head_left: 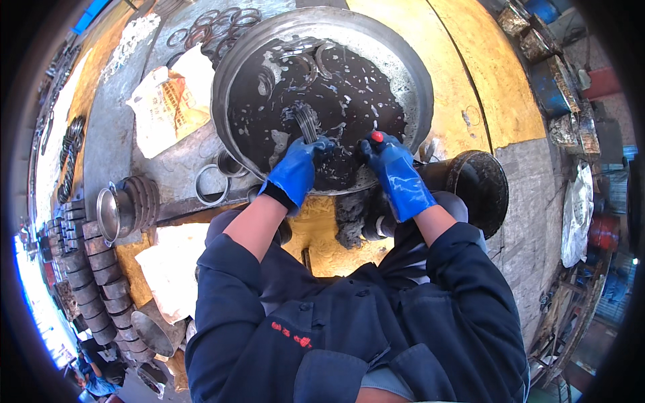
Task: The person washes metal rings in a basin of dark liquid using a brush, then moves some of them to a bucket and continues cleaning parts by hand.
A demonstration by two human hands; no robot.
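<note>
A wide round metal basin of dark, sudsy liquid stands in front of me. My left hand, in a blue rubber glove, closes on a bundle of thin metal rings at the liquid's surface; their lower part is hidden. My right hand, gloved the same way, is curled at the basin's near right edge around a red-ended thing, mostly covered by the fingers. More curved rings show partly sunk in the far side of the liquid.
Loose rings lie beyond the basin at left, by a white printed sack. Nearer are a single ring and stacked metal bowls. A black bucket stands by my right knee. Stacked cylindrical parts line the left.
</note>
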